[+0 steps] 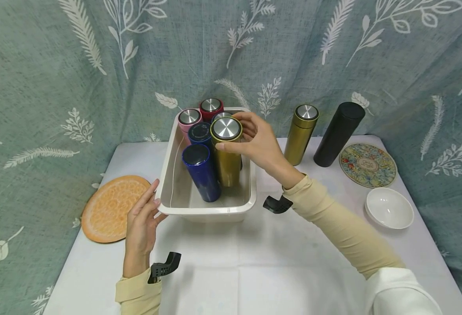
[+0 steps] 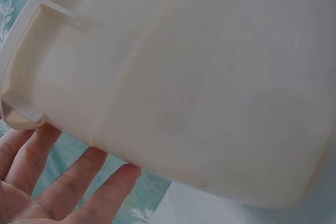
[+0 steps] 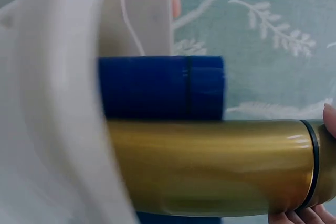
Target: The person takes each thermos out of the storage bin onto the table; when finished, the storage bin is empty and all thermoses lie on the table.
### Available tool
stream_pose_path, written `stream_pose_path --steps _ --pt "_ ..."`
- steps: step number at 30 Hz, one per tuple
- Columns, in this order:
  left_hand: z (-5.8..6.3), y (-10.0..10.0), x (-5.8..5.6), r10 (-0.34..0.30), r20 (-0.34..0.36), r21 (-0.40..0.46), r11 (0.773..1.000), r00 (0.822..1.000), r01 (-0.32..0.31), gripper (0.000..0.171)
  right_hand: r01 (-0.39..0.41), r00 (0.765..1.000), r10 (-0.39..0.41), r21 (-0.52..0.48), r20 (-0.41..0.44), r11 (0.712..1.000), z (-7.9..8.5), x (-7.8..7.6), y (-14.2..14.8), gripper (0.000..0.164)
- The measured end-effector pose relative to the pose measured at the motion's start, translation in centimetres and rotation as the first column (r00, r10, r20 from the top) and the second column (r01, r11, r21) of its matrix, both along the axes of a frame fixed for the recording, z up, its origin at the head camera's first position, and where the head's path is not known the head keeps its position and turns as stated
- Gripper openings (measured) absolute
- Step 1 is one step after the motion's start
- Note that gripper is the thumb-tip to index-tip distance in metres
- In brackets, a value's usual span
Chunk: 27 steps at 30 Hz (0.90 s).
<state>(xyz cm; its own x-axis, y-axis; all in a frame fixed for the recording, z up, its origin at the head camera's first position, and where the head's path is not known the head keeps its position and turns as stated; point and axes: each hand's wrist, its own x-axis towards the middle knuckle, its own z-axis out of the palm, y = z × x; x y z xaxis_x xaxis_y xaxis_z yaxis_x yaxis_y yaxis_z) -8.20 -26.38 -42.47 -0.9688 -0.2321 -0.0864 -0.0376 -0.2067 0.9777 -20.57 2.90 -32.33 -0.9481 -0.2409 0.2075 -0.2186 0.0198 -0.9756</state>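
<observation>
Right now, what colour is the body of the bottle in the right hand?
The bottle's body is gold, seen best in the right wrist view.

Teal leaf-print fabric, white-covered table

No text or numbers can be read.

Head view: bright, diffuse illumination; a soft shadow lies on the tablecloth below the tub; streaked glare marks the steel lids. Left wrist view: dimmer, low contrast. Right wrist view: foreground rim blurred; pale highlights band the gold bottle.
</observation>
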Motion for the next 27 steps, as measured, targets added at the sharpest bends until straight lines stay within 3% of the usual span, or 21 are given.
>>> stream_pose_path --steps 12,27 --pt "-0.1 -0.1 -0.1 -0.016 0.002 -0.005 1.0 1.0 0.016 0.049 0.019 0.996 -0.022 -0.034 -0.087 0.999 3.7 1.3 1.4 0.065" --pt "-0.2 -0.1 -0.1 -0.007 0.006 -0.002 1.0 1.0 0.007 0.049 0.085 0.979 -0.114 -0.173 -0.167 0.981 7.1 2.4 3.7 0.061"
